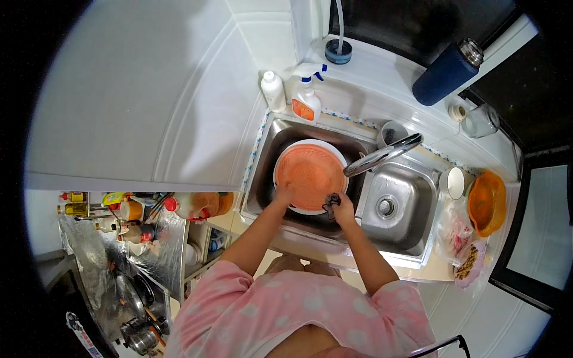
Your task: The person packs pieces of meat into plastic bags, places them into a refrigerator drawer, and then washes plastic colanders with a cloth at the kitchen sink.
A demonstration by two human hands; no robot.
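A round orange plastic basket (313, 170) with a textured surface sits in a white basin (342, 156), inside the larger left bowl of the steel sink (271, 134). My left hand (285, 194) is closed on the lower left rim of the basket; its fingers are somewhat blurred. Closed around a crumpled dark cloth or scrubber (330, 204), my right hand (344, 210) is at the basket's lower right edge. Over the divider between the bowls hangs the chrome faucet (385, 156), its spout end near the basin.
A white bottle (273, 91) and a spray bottle (306, 101) stand behind the sink. On the sill lie a blue flask (444, 74) and a glass jar (481, 121). Right of the small bowl (412, 230) are a white cup (455, 182), plastic bag (455, 234) and orange dish (486, 203).
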